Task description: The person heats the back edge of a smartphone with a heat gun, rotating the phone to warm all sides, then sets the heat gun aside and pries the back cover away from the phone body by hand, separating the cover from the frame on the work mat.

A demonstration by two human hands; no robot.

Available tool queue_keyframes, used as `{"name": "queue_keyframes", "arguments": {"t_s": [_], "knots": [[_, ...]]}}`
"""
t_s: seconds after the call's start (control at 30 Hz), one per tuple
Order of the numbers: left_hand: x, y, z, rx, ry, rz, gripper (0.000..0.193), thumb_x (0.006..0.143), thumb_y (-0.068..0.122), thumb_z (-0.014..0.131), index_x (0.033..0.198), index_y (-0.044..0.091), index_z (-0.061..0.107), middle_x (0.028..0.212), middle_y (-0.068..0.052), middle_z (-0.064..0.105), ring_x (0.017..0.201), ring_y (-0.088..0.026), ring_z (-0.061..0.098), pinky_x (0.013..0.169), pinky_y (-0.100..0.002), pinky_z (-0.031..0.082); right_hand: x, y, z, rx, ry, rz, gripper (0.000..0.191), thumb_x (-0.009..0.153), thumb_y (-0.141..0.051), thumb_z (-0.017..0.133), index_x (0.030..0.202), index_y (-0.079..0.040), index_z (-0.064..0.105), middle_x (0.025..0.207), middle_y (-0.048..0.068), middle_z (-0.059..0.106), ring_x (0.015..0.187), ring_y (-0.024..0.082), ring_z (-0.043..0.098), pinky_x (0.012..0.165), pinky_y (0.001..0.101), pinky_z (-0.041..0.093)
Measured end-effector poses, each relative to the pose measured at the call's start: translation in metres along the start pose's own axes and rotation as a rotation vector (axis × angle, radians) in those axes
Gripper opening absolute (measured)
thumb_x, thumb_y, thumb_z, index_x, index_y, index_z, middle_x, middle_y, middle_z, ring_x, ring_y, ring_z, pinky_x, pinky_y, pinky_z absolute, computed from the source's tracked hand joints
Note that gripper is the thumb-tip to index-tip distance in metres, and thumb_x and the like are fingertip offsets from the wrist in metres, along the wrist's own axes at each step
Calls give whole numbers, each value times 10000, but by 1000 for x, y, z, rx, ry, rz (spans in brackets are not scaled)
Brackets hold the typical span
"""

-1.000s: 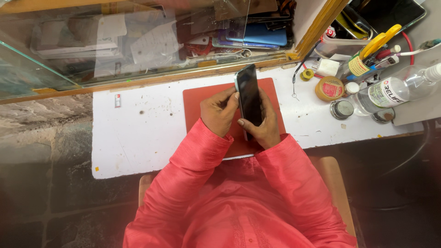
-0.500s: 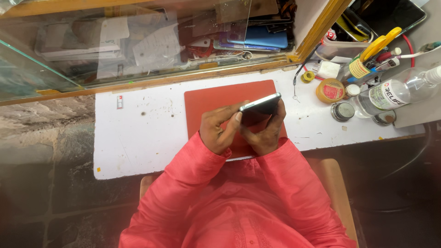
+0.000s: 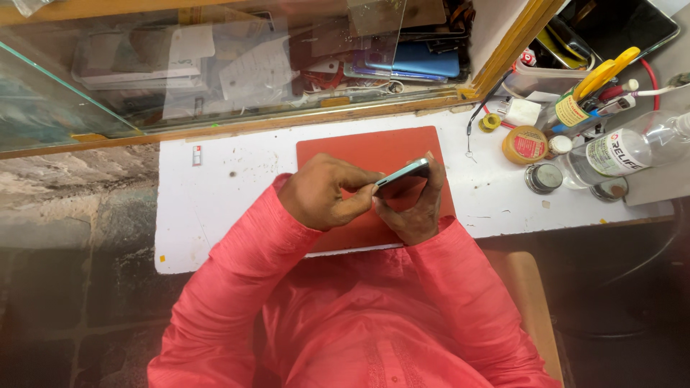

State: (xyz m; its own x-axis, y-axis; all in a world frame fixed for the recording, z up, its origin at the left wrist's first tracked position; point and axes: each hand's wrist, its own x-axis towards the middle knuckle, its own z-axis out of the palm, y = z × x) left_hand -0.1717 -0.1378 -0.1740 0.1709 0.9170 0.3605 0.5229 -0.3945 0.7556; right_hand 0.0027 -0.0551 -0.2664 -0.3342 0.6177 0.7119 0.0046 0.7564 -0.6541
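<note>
Smartphone held edge-on above a red work mat, gripped by both hands over the white bench top. The left hand is closed into a pinch, its fingertips pressed on the near long edge of the handset at its left end; whether a small tool is held between them cannot be told. The right hand is cupped beneath, its fingers wrapped narrowly around the far end and underside, so that the phone is kept clear of the mat.

The step in hand is judged to be work along the side seam or edge of the handset. A steady hold from beneath and fine pressure at the edge appear to be called for next.

Open room is found on the bench to the left, where only a small white part lies. To the right, room is limited by a round tin, a small metal lid, a clear plastic bottle and yellow-handled scissors. Behind the mat, movement is bounded by the wooden frame of a glass case.
</note>
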Motion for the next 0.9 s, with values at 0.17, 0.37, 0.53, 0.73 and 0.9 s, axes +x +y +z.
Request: {"name": "queue_keyframes", "arguments": {"t_s": [0.17,0.37,0.53,0.73,0.9], "knots": [[10,3,-9,101,-125,-74,265,868,125,650,1088,36,766,814,-191,729,690,-312,724,632,-375,575,8,-9,0,-43,13,-4,1152,680,-78,930,1571,-117,201,1322,141,435,1195,301,515,1036,457,488],[11,1,-12,105,-116,-118,233,865,135,665,1051,36,764,805,-176,722,675,-296,712,620,-367,565,17,-18,1,-50,25,-11,1115,695,-58,945,1560,-101,243,1289,124,469,1140,269,567,972,422,523],[9,4,-9,110,-89,-198,171,906,156,667,983,39,765,763,-166,704,607,-290,677,572,-362,535,20,-22,2,-82,35,-35,1083,686,-48,943,1539,-78,277,1275,128,477,1121,278,580,953,414,528],[12,3,-9,178,-80,-133,147,927,153,669,949,34,752,765,-158,694,646,-321,663,585,-390,519,22,-22,1,-98,42,-17,1057,681,-64,944,1516,-68,296,1276,138,473,1136,290,571,961,429,523],[15,-3,-8,180,-56,-38,184,928,146,665,1050,35,747,848,-149,722,740,-320,695,644,-392,546,23,-21,1,-82,32,-26,1038,704,-78,947,1514,-63,297,1292,142,470,1155,292,576,968,425,530]]}}
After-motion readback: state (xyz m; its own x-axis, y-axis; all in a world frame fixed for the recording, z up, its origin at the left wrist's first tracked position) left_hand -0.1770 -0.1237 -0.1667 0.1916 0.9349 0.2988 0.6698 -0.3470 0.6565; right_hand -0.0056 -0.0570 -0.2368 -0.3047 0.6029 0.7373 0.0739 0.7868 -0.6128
